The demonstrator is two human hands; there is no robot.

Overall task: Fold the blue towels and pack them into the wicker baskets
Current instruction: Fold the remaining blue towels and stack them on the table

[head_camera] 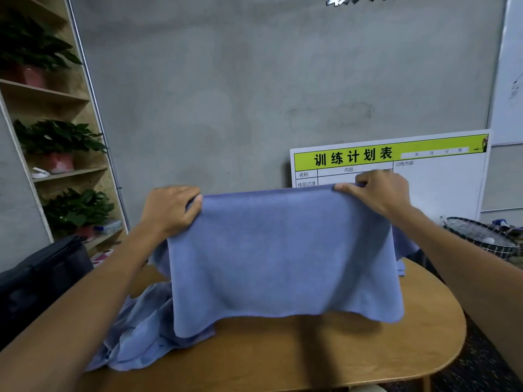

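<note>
Presently, item one: blue towel (283, 256), held up above the wooden table (311, 352), hanging as a wide sheet with its lower hem drooping near the tabletop. My left hand (169, 210) pinches its upper left corner, fingers curled over the edge. My right hand (379, 190) pinches the upper right corner, thumb lying along the top edge and fingers bunched behind the cloth. The two hands are well apart, so the top edge runs taut between them.

Item two: heap of blue towels (141, 335), crumpled on the left part of the table, partly under the hanging sheet.

Item three: more blue cloth (404, 247), lying behind the held towel on the right of the table; whether folded I cannot tell.

Item four: white board (435, 176) with a yellow-green header and printed characters, leaning against the grey wall (226, 94) behind the table.

Item five: wooden shelf (56, 171) at left, carrying potted plants (59, 142) on several levels.

Item six: dark bag (42, 275) at lower left, beside the table.

Item seven: racket (481, 236) with a netted head at far right, beyond my right forearm.
</note>
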